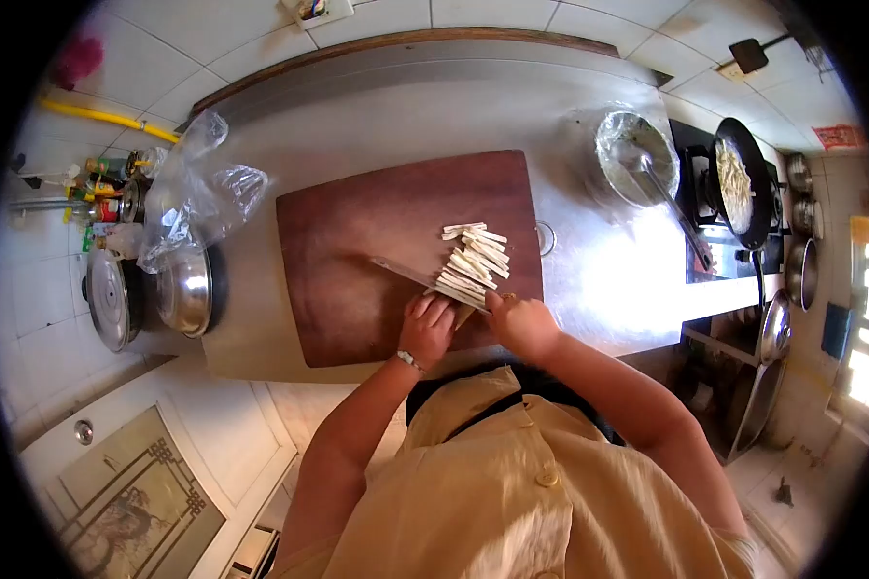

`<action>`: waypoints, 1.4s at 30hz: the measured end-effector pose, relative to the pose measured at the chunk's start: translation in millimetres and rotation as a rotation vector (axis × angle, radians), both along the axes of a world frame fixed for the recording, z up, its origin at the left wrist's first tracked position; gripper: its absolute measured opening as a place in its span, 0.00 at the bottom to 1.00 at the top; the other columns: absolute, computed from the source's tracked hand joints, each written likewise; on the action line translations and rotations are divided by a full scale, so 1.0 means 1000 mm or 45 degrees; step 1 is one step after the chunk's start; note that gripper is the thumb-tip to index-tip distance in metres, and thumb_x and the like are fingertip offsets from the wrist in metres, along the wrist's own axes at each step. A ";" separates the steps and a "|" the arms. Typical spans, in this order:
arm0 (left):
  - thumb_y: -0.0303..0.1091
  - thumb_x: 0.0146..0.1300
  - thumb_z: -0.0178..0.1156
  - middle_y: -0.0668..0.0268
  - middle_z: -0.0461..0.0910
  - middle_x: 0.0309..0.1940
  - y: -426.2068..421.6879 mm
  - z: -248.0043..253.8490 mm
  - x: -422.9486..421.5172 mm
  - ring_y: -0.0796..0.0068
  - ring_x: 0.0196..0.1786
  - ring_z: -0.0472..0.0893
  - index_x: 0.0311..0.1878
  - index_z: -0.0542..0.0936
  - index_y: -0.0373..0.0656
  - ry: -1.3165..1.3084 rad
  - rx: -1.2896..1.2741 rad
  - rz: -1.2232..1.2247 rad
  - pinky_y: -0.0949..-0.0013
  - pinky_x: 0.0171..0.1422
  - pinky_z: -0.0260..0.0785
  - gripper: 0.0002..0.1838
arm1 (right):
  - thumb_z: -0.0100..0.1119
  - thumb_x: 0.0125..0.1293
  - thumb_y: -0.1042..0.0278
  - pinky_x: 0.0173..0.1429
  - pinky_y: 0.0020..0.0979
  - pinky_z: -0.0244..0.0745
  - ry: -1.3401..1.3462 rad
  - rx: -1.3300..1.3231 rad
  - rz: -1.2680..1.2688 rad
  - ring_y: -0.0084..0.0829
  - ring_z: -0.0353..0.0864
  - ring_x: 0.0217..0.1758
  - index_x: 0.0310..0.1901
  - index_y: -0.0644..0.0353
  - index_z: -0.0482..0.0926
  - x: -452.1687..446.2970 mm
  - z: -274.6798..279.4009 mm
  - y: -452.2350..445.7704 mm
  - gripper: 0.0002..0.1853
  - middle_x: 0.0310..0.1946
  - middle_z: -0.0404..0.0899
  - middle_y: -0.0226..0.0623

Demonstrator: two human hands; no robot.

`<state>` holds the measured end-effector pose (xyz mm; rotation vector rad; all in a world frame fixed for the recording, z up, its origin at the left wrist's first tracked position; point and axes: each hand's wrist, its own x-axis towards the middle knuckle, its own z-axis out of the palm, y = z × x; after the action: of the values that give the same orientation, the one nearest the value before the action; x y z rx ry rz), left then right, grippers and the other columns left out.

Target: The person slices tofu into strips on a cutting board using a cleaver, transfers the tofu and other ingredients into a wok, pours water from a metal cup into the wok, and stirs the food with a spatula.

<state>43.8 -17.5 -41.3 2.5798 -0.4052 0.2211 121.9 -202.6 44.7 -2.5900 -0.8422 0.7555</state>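
Observation:
My right hand (523, 326) is wrapped round the handle of a kitchen knife (410, 275). The blade slants up to the left across the wooden cutting board (348, 232). My left hand (429, 326) is close behind the blade, fingers curled down over a brownish piece of food (466, 315), mostly hidden between my hands. On the far side of the blade lies a pile of pale cut strips (475, 256), the nearest ones touching the knife. I cannot tell exactly what food it is.
A plastic-lined pot (608, 159) with a ladle (652, 179) across it stands right of the board. Beyond, a wok (758, 193) on the stove holds more pale strips. A plastic bag (198, 198), a metal basin (185, 294) and a lidded pot (109, 299) are at left.

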 end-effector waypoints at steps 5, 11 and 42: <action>0.30 0.55 0.60 0.65 0.75 0.48 -0.004 0.004 0.002 0.62 0.53 0.72 0.41 0.80 0.43 -0.192 -0.041 0.083 0.56 0.58 0.64 0.09 | 0.53 0.66 0.55 0.35 0.47 0.75 -0.046 0.196 -0.069 0.50 0.81 0.30 0.38 0.59 0.74 0.021 -0.015 -0.010 0.14 0.26 0.81 0.47; 0.29 0.55 0.61 0.62 0.75 0.48 -0.004 0.002 -0.002 0.57 0.51 0.72 0.42 0.80 0.43 -0.110 -0.075 0.116 0.56 0.57 0.64 0.10 | 0.50 0.64 0.66 0.36 0.44 0.78 -0.061 0.021 -0.012 0.48 0.83 0.33 0.39 0.60 0.71 -0.001 0.002 -0.003 0.08 0.29 0.81 0.49; 0.31 0.55 0.59 0.60 0.76 0.46 0.004 0.001 -0.001 0.57 0.52 0.72 0.43 0.80 0.43 -0.175 -0.084 0.064 0.54 0.58 0.65 0.11 | 0.50 0.66 0.63 0.31 0.43 0.77 0.049 -0.282 0.044 0.47 0.82 0.28 0.38 0.61 0.70 -0.029 0.074 -0.025 0.09 0.27 0.80 0.47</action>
<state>43.2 -13.2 -40.7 2.5199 -0.3764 0.4242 93.0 -227.4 118.2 -2.7488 -0.8360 0.9550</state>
